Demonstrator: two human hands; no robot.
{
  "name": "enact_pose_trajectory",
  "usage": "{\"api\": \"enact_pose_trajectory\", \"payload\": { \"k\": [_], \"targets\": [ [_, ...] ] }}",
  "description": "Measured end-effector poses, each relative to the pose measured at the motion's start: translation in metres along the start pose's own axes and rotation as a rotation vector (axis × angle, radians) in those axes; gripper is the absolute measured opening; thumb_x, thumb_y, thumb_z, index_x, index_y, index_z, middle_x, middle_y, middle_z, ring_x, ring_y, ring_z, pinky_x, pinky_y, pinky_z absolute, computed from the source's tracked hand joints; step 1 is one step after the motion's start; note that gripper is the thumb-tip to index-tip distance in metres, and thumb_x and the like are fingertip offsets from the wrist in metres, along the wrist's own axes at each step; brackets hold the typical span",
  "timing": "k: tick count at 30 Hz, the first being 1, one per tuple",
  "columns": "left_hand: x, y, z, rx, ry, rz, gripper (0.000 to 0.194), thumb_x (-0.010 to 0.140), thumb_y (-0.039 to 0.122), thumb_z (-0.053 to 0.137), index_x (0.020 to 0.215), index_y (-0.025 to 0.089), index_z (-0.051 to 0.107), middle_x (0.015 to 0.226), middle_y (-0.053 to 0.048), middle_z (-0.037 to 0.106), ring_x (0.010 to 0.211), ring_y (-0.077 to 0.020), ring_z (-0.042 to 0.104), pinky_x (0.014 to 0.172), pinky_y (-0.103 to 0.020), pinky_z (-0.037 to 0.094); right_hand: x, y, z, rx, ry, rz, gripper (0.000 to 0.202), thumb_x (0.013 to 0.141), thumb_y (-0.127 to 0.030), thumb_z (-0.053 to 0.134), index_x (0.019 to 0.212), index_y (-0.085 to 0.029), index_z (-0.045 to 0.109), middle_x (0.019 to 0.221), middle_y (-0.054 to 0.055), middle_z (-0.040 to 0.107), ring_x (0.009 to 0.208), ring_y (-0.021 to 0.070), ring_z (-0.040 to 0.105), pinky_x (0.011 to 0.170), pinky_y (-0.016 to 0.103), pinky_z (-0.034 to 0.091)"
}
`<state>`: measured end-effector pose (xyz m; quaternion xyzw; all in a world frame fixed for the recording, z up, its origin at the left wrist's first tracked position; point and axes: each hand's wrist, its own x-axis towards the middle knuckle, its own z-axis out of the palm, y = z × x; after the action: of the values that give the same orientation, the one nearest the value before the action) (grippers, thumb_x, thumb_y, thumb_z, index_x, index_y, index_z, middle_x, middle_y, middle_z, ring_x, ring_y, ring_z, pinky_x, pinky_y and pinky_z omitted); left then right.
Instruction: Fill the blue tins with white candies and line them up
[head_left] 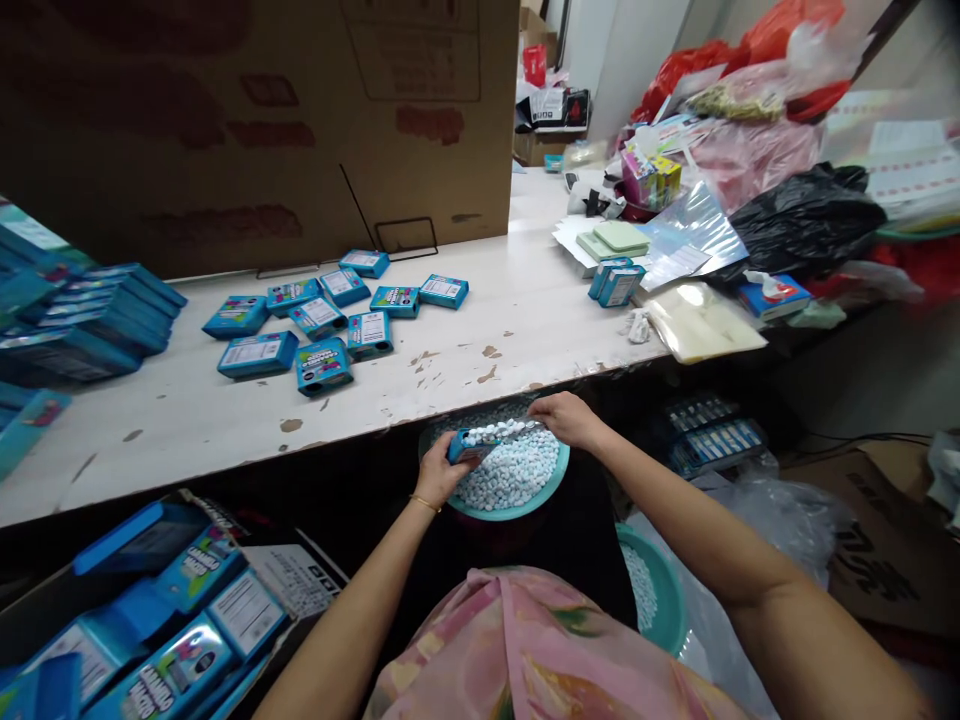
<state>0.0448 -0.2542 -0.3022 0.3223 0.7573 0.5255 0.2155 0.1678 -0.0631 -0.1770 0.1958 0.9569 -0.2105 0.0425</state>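
Observation:
My left hand (440,472) is closed round a small blue box (466,447), tilted with its open end toward the right. My right hand (568,418) pinches the end of a scoop (517,428) loaded with small white pellets. The scoop's tip reaches the mouth of the box, where white pellets show. Directly below both hands is a turquoise basin (561,478), full of the same white pellets (504,480).
Several filled-looking blue boxes (324,366) lie on the white table (450,360), with stacked flat ones (90,320) at left. A large cardboard box (300,180) stands behind. An open carton (289,560) sits lower left, a second turquoise basin (671,610) lower right. Bags (810,215) crowd the right.

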Motion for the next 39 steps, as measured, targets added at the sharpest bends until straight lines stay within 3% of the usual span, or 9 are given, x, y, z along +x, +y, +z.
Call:
{"api": "enact_pose_trajectory", "payload": {
  "k": [7, 13, 16, 19, 21, 24, 30, 34, 39],
  "targets": [
    [0.000, 0.002, 0.001, 0.076, -0.004, 0.041, 0.038, 0.055, 0.031, 0.064, 0.089, 0.018, 0.055, 0.075, 0.002, 0.057, 0.071, -0.0139, 0.051, 0.067, -0.025, 0.041, 0.005, -0.051, -0.033, -0.464, -0.136, -0.074, 0.031, 0.069, -0.014, 0.043, 0.090, -0.020, 0.065, 0.087, 0.009, 0.064, 0.081, 0.0211, 0.058, 0.065, 0.028, 0.041],
    [0.002, 0.001, 0.005, 0.049, 0.027, 0.020, 0.041, 0.052, 0.030, 0.067, 0.089, 0.016, 0.054, 0.079, 0.000, 0.057, 0.075, -0.0152, 0.052, 0.072, -0.027, 0.041, 0.009, -0.079, -0.038, -0.538, -0.138, -0.117, 0.031, 0.069, -0.015, 0.042, 0.093, -0.015, 0.063, 0.085, 0.014, 0.064, 0.081, 0.0243, 0.059, 0.064, 0.031, 0.044],
    [0.002, -0.001, 0.003, 0.002, 0.028, 0.006, 0.041, 0.052, 0.030, 0.067, 0.088, 0.016, 0.054, 0.078, 0.000, 0.057, 0.074, -0.0148, 0.052, 0.072, -0.027, 0.041, 0.003, -0.068, -0.045, -0.516, -0.140, -0.103, 0.031, 0.070, -0.014, 0.042, 0.093, -0.018, 0.062, 0.088, 0.012, 0.064, 0.082, 0.0225, 0.058, 0.066, 0.030, 0.043],
    [-0.002, -0.007, -0.005, -0.117, 0.023, -0.066, 0.041, 0.051, 0.033, 0.069, 0.085, 0.016, 0.055, 0.076, 0.000, 0.059, 0.073, -0.0154, 0.055, 0.072, -0.028, 0.043, -0.011, -0.027, -0.044, -0.462, -0.126, 0.012, 0.031, 0.072, -0.015, 0.041, 0.092, -0.025, 0.062, 0.091, 0.006, 0.064, 0.084, 0.0196, 0.057, 0.067, 0.027, 0.041],
    [-0.006, -0.013, -0.009, -0.234, 0.024, -0.164, 0.045, 0.050, 0.035, 0.070, 0.087, 0.015, 0.055, 0.079, -0.002, 0.062, 0.074, -0.0169, 0.058, 0.072, -0.030, 0.045, -0.022, 0.008, -0.030, -0.432, -0.123, 0.147, 0.030, 0.075, -0.016, 0.039, 0.090, -0.026, 0.062, 0.091, 0.004, 0.064, 0.083, 0.0185, 0.057, 0.067, 0.026, 0.040],
    [-0.009, -0.021, -0.003, -0.423, 0.042, -0.335, 0.052, 0.049, 0.036, 0.072, 0.092, 0.016, 0.054, 0.083, -0.005, 0.064, 0.075, -0.0180, 0.060, 0.071, -0.033, 0.048, -0.029, 0.045, 0.018, -0.368, -0.135, 0.292, 0.031, 0.076, -0.014, 0.036, 0.090, -0.024, 0.062, 0.091, 0.005, 0.064, 0.083, 0.0180, 0.058, 0.067, 0.025, 0.039],
    [-0.002, -0.011, 0.029, -0.593, 0.028, -0.461, 0.047, 0.049, 0.033, 0.073, 0.087, 0.016, 0.052, 0.083, -0.006, 0.064, 0.072, -0.0169, 0.061, 0.068, -0.033, 0.051, -0.003, 0.041, 0.119, -0.051, -0.042, 0.339, 0.032, 0.077, -0.013, 0.037, 0.097, -0.022, 0.060, 0.098, 0.006, 0.063, 0.093, 0.0174, 0.055, 0.073, 0.024, 0.037],
    [-0.001, -0.001, 0.027, -0.684, 0.024, -0.452, 0.048, 0.049, 0.031, 0.074, 0.087, 0.014, 0.051, 0.082, -0.005, 0.064, 0.072, -0.0166, 0.061, 0.071, -0.035, 0.050, 0.004, 0.046, 0.129, 0.059, 0.005, 0.361, 0.028, 0.080, -0.021, 0.039, 0.095, -0.023, 0.062, 0.093, 0.003, 0.064, 0.089, 0.0158, 0.056, 0.072, 0.023, 0.038],
    [-0.009, -0.003, -0.003, -0.640, 0.096, -0.369, 0.049, 0.050, 0.030, 0.073, 0.091, 0.013, 0.052, 0.084, -0.005, 0.064, 0.074, -0.0163, 0.061, 0.074, -0.035, 0.049, 0.001, 0.063, 0.121, 0.206, 0.039, 0.345, 0.024, 0.078, -0.021, 0.042, 0.089, -0.022, 0.063, 0.082, 0.000, 0.065, 0.080, 0.0125, 0.057, 0.068, 0.021, 0.040]
  ]
}}
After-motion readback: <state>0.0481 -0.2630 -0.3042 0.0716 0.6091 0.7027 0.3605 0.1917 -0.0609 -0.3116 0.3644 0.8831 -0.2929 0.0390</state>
